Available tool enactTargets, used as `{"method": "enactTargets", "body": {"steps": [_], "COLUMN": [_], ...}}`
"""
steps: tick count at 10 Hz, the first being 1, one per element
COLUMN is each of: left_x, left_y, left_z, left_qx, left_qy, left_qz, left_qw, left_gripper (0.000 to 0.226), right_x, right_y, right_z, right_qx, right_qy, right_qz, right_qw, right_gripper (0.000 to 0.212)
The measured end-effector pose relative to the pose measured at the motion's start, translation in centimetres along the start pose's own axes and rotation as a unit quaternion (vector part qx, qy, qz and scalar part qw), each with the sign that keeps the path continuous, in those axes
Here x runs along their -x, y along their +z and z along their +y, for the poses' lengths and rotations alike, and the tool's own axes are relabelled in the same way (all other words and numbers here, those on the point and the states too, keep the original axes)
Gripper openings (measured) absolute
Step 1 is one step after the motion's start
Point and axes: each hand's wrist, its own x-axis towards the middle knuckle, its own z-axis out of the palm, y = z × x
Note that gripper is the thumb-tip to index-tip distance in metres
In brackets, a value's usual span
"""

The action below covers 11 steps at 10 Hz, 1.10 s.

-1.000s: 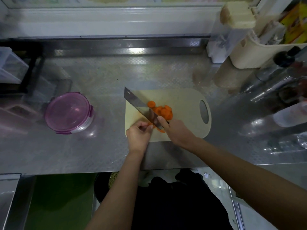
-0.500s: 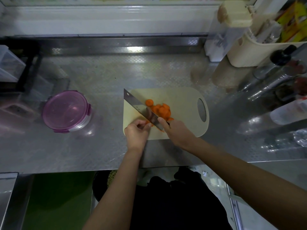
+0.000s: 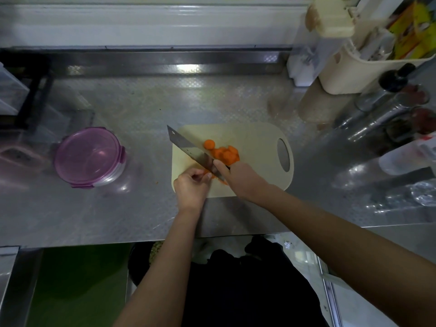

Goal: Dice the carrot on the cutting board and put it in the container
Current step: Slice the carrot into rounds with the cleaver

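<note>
Spanning the view, the steel bench (image 3: 141,208) carries the cream cutting board (image 3: 254,138). Well left of the board sits the lidded purple container (image 3: 88,156). Across the board's left half slants the cleaver (image 3: 188,149), its handle clenched in the right hand (image 3: 243,180). At the board's near edge the left hand (image 3: 191,188) pinches the carrot stub (image 3: 207,171) in curled fingers (image 3: 199,173); cut slices (image 3: 224,153) heap mid-board, right of the blade.

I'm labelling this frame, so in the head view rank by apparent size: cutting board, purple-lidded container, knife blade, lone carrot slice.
Largest to smallest:
1. cutting board
2. purple-lidded container
3. knife blade
4. lone carrot slice
None look alike.
</note>
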Motion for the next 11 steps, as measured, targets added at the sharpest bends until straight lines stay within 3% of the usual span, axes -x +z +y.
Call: {"method": "enactTargets", "body": {"steps": [1,2,3,4,5,6,7,8,9,11], "left_x": [-0.1,0.0,0.1,0.2,0.1,0.1,0.0,-0.2,-0.1,0.0], "left_y": [0.1,0.1,0.1,0.1,0.2,0.3,0.3,0.4,0.4,0.5], "left_z": [0.0,-0.1,-0.2,-0.4,-0.5,-0.3,-0.3,-0.4,-0.3,-0.2], "left_qx": [0.001,-0.001,-0.003,0.006,0.007,0.02,0.029,0.035,0.029,0.015], "left_qy": [-0.003,-0.005,-0.003,0.007,-0.003,-0.014,-0.027,-0.036,-0.03,-0.019], "left_qz": [0.001,0.008,0.008,0.012,0.017,0.017,0.02,0.019,0.018,0.02], "left_qw": [1.0,1.0,1.0,1.0,1.0,1.0,0.999,0.999,0.999,1.0], "left_gripper": [0.009,0.005,0.007,0.013,0.015,0.012,0.012,0.015,0.015,0.013], "right_x": [-1.7,-1.6,-3.4,-4.0,-4.1,-4.0,-3.9,-3.0,0.2,1.2], "right_y": [0.9,1.6,2.7,3.0,3.2,3.4,3.1,2.3,-0.1,-0.9], "right_z": [0.5,0.1,1.0,0.9,1.4,1.4,1.8,2.2,1.8,1.7], "right_qx": [-0.009,0.084,0.096,0.115,0.095,0.117,0.118,0.144,0.273,0.242], "right_qy": [-0.053,-0.137,-0.132,-0.126,-0.151,-0.156,-0.159,-0.197,-0.181,-0.141], "right_qz": [-0.009,-0.018,-0.001,0.01,0.044,0.029,0.033,0.012,-0.056,-0.01], "right_qw": [0.998,0.987,0.987,0.985,0.983,0.98,0.98,0.97,0.943,0.96], "right_gripper": [0.053,0.089,0.107,0.106,0.12,0.123,0.119,0.099,0.052,0.06]}}
